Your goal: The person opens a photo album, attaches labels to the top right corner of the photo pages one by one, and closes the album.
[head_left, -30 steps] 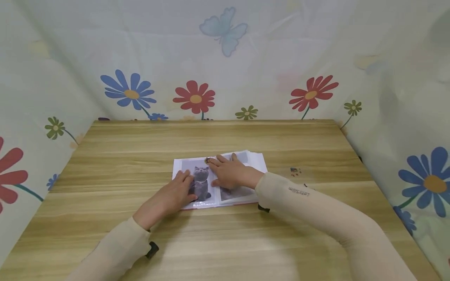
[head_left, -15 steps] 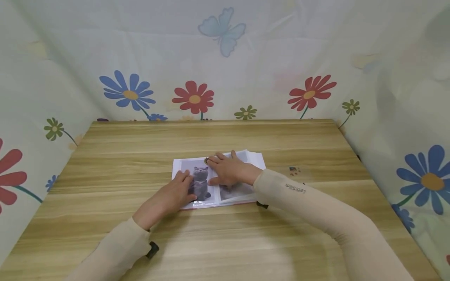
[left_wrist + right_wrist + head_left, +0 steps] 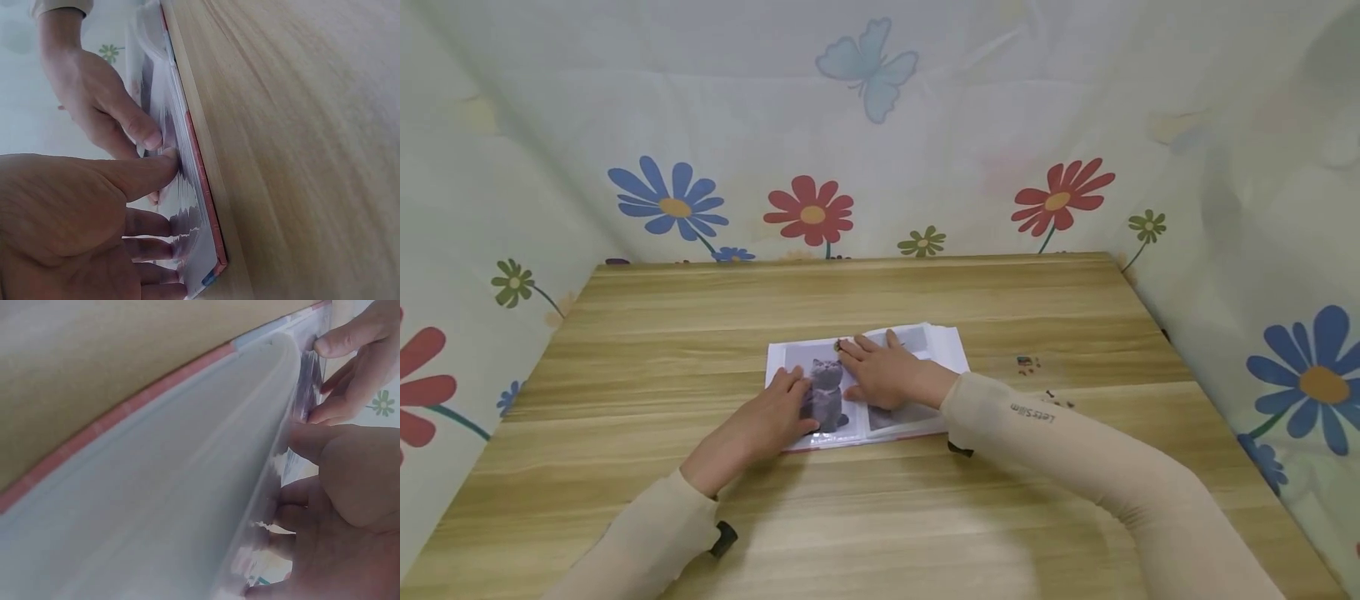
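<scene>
A photo album [image 3: 961, 354] lies spread on the table, its pages faced with glossy clear film. On its left page is a photo of a grey cat [image 3: 826, 387]. My left hand [image 3: 767, 421] rests on that page's outer side, fingers and thumb extended. My right hand [image 3: 886, 375] lies flat across the right page, covering much of another photo [image 3: 916, 337]. Its fingertips touch or nearly touch a small dark sticker [image 3: 838, 345] near the top of the fold. In the right wrist view the right-hand pages [image 3: 162, 475] bulge up from the red cover [image 3: 125, 412].
Right of the album, partly by the right sleeve [image 3: 1060, 442], several tiny stickers [image 3: 1025, 362] lie on what looks like a clear sheet. The wooden table [image 3: 880, 517] meets a flower-print cloth [image 3: 730, 100] at its back and sides.
The right hand has shifted slightly over the page, its fingertips now closer against the small sticker. My left hand and the album stay in place; the view tilts a little.
</scene>
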### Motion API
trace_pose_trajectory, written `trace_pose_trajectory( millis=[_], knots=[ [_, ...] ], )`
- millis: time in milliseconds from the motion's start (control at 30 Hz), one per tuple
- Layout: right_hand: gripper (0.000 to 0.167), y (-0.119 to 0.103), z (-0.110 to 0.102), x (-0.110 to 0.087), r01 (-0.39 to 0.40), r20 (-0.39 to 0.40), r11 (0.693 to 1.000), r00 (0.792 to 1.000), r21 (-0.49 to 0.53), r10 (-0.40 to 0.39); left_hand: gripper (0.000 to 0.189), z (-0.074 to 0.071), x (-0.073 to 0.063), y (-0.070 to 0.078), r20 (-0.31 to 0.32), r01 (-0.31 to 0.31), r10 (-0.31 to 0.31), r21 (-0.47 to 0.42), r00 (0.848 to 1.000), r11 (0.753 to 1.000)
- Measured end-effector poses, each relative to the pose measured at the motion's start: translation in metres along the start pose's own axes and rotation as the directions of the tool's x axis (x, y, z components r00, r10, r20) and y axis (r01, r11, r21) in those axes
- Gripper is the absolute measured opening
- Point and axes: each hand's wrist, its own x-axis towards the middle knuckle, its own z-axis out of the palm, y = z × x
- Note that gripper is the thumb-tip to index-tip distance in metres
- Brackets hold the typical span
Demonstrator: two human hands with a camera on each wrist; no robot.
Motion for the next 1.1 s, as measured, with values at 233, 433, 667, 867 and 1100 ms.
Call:
trace_pose_trajectory(
  millis=[233, 433, 667, 867, 1100],
  knots=[
    [0.079, 0.001, -0.007, 0.005, -0.009, 0.037, 0.999, 0.999, 0.031, 0.008, 0.064, -0.002, -0.001, 0.0, 0.027, 0.016, -0.015, -0.008, 1.0, 1.0],
    [0.09, 0.008, -0.012, 0.012, -0.05, 0.077, 0.998, 0.996, 0.039, 0.047, 0.065, -0.003, -0.001, -0.002, 0.039, 0.018, -0.018, -0.007, 0.999, 1.0],
    [0.1, 0.017, -0.015, 0.015, -0.09, 0.082, 0.995, 0.993, 0.037, 0.087, 0.06, -0.005, 0.004, -0.006, -0.019, -0.048, 0.048, 0.043, 0.999, 0.998],
    [0.096, 0.03, -0.016, 0.016, -0.043, 0.027, 0.986, 0.999, 0.163, 0.039, 0.061, -0.01, 0.009, -0.01, -0.012, -0.037, 0.038, 0.025, 0.999, 0.999],
    [0.068, 0.066, -0.023, -0.015, 0.056, -0.211, 0.932, 0.977, 0.359, 0.022, 0.056, -0.011, 0.016, -0.014, -0.051, 0.03, -0.03, 0.002, 0.998, 1.0]
  ],
)
